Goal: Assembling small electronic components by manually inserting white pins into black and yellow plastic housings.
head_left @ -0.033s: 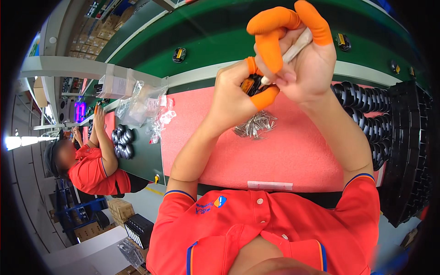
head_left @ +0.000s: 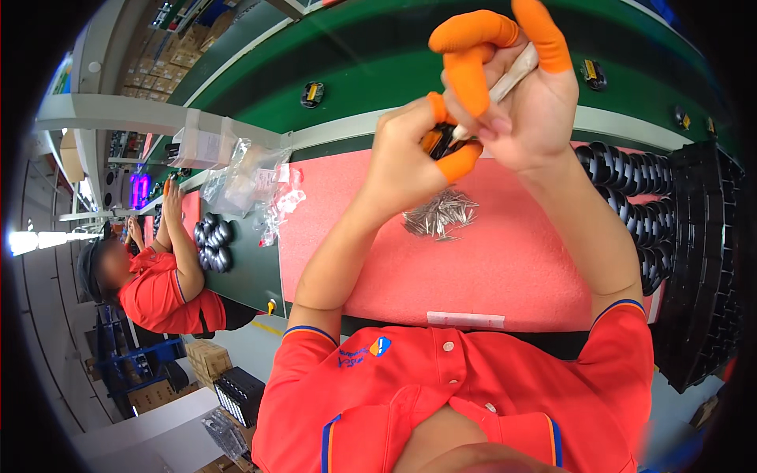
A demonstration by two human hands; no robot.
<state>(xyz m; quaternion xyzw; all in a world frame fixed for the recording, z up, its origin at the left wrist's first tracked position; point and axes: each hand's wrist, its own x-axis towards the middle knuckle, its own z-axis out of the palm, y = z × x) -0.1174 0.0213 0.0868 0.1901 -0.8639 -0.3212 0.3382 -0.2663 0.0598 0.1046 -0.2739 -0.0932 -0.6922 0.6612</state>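
My left hand [head_left: 406,158], with orange finger covers on thumb and finger, grips a small black part [head_left: 445,143] held above the pink mat [head_left: 505,268]. Orange covers also sit on several fingers of my right hand [head_left: 536,118]. Those fingers are closed round a slim white stick-like tool [head_left: 516,72], slanting down to the left. Its lower tip meets the black part, or comes very near it; my fingers partly hide the spot. Just below my left hand lies a loose pile of thin silvery metal pins [head_left: 441,214].
Green conveyor [head_left: 355,87] beyond the mat carries black parts with yellow labels [head_left: 312,94]. Rows of black rounded shells [head_left: 631,169] and stacked black trays [head_left: 698,260] stand at right. Clear plastic bags [head_left: 244,177] lie left, where a co-worker [head_left: 165,284] sits near more black shells [head_left: 211,243].
The black part has turned slightly in my left hand, so less of its yellow-orange label shows. My right hand has shifted a little with the tool.
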